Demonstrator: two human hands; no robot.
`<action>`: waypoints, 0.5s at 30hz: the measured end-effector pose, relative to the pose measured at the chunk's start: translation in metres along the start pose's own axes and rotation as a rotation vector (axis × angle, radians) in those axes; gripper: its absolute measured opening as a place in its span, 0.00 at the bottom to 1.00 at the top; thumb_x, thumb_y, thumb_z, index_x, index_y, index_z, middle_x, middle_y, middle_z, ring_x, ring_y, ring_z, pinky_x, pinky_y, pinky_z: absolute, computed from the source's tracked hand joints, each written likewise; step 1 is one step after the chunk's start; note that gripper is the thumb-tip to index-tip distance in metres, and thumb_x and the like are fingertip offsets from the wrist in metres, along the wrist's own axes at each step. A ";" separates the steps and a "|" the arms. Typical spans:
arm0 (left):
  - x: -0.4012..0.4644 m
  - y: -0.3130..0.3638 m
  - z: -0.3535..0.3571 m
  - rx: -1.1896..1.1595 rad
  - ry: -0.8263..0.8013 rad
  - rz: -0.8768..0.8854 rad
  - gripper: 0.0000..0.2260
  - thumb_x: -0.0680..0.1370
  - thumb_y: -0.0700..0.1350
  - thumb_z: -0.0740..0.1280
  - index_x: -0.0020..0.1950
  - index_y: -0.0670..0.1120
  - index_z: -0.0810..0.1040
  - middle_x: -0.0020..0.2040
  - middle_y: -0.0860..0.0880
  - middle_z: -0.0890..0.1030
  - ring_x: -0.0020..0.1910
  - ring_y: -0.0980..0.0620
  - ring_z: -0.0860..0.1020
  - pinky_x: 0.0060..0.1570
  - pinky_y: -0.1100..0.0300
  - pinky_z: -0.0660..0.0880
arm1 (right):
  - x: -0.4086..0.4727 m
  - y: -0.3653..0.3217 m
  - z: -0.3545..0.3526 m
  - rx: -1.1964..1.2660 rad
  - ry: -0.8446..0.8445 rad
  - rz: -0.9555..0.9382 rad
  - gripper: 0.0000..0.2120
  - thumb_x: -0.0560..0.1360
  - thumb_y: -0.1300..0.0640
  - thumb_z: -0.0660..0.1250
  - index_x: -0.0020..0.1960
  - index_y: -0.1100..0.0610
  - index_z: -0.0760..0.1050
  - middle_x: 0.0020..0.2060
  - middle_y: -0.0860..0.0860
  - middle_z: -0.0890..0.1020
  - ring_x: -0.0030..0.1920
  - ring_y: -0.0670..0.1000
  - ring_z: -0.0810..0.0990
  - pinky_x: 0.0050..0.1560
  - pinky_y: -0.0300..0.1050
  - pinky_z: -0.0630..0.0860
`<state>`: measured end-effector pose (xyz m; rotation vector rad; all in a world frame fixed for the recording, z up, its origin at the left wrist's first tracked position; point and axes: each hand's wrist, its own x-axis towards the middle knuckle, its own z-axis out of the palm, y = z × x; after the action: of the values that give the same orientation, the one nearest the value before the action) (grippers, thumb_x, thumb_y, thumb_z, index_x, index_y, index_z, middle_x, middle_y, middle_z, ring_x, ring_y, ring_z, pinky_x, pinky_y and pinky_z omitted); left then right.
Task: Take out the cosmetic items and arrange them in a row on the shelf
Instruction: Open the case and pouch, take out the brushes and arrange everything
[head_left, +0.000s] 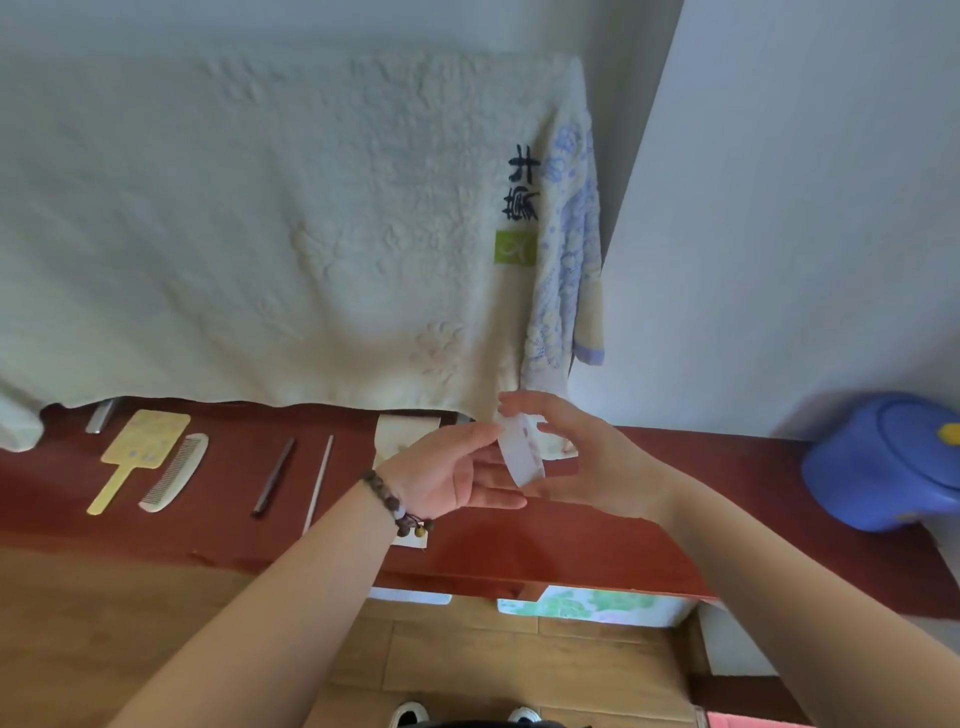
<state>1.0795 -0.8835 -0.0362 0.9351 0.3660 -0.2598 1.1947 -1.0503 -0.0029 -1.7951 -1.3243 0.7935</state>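
- Shelf (597, 545), the red-brown board across the middle of the frame, carries a row at left of centre: a yellow hand mirror (136, 452), a pale comb (174, 473), a dark stick (274, 478) and a thin white stick (318, 480).
- Both hands meet right of centre, above the shelf, on a small white flat item (519, 452).
- The left hand (457, 478) pinches the item's left edge, its other fingers extended underneath.
- The right hand (587, 457) curves loosely round the item's right side, fingers half open; whether it grips or only steadies, I cannot tell.
- A pale pouch or sheet (402, 436) lies just behind the left hand; what it is stays unclear.
- To do the step well, I judge the item should go down right of the white stick, beyond the pouch, parallel with the others and keeping their spacing.
- Releasing one hand first and setting down with the other seems steadier.
- The hanging towel (260, 234) brushes the shelf's back edge, so a spot nearer the front edge looks safer.
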 end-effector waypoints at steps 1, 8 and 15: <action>-0.003 0.001 0.003 0.040 0.033 0.042 0.17 0.74 0.46 0.67 0.61 0.41 0.74 0.52 0.39 0.82 0.49 0.41 0.82 0.50 0.46 0.80 | 0.000 -0.001 0.000 -0.007 -0.010 -0.003 0.38 0.69 0.59 0.75 0.72 0.42 0.60 0.70 0.37 0.66 0.71 0.39 0.62 0.69 0.36 0.61; -0.019 -0.009 0.010 0.504 0.366 0.471 0.27 0.70 0.35 0.74 0.65 0.49 0.68 0.62 0.49 0.75 0.57 0.54 0.80 0.58 0.56 0.77 | 0.007 -0.014 0.002 0.385 0.117 0.340 0.39 0.66 0.33 0.69 0.73 0.36 0.56 0.69 0.45 0.68 0.64 0.44 0.74 0.64 0.48 0.73; -0.034 -0.020 0.007 0.820 0.426 0.578 0.29 0.68 0.45 0.76 0.63 0.57 0.64 0.60 0.63 0.75 0.61 0.66 0.73 0.61 0.66 0.70 | 0.019 -0.021 0.015 0.258 0.142 0.266 0.24 0.68 0.47 0.74 0.63 0.44 0.74 0.56 0.48 0.80 0.51 0.49 0.81 0.55 0.43 0.78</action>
<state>1.0430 -0.8987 -0.0329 1.8667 0.3628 0.3644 1.1774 -1.0250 0.0062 -1.8015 -0.8598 0.9156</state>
